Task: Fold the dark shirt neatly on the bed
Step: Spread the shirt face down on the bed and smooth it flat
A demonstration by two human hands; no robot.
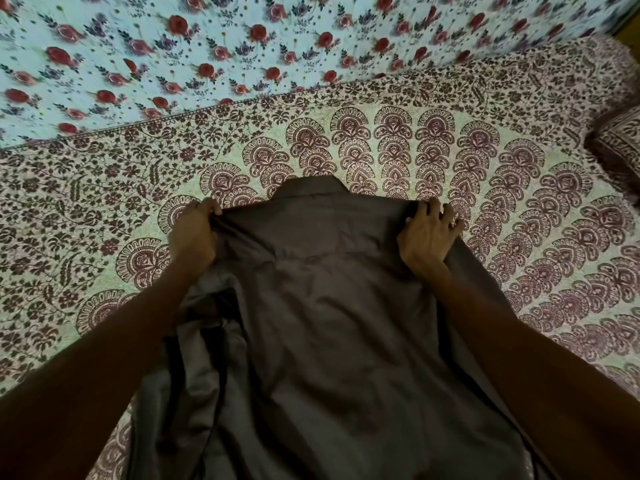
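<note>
The dark shirt (pixel 329 323) lies spread on the bed (pixel 502 174), collar pointing away from me. My left grip (pixel 194 233) and right grip (pixel 429 237) are each clamped on one shoulder.

Head-worn view, close, down onto bed (pixel 519 209)

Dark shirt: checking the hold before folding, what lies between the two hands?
In the head view, only the dark brown cloth shirt, its collar and shoulders, stretches from the left hand to the right hand.
</note>
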